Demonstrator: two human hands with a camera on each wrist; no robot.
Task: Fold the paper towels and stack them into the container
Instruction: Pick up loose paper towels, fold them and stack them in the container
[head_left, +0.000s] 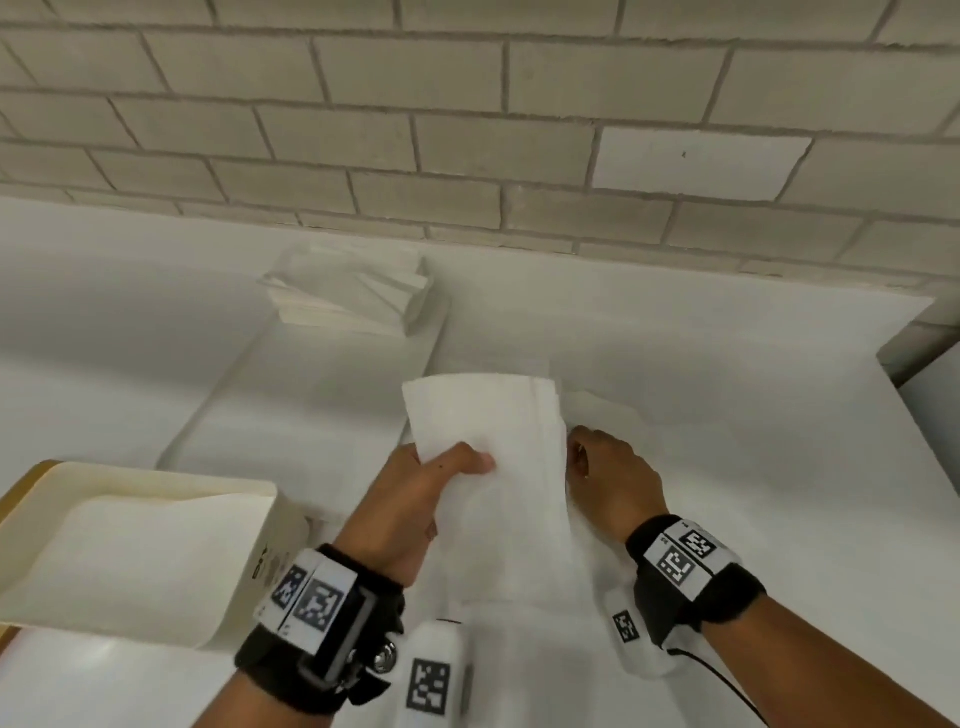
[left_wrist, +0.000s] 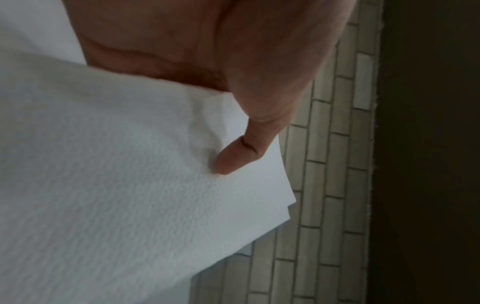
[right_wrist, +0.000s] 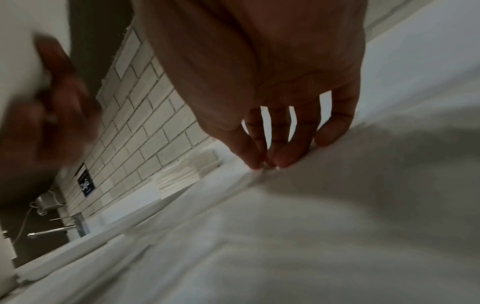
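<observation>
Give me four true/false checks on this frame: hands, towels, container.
1. The left hand holds a folded paper towel, thumb on top. True.
2. The container sits to the right of both hands. False: it is on the left, beside the left wrist.
3. A towel stack lies at the back by the brick wall. True.
4. The right hand hangs clear of everything. False: its fingertips meet a flat sheet below it.

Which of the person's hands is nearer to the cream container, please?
Left. The left hand, holding a folded paper towel, is just right of the container; the right hand is farther right, past that towel, pinching a flat sheet.
</observation>
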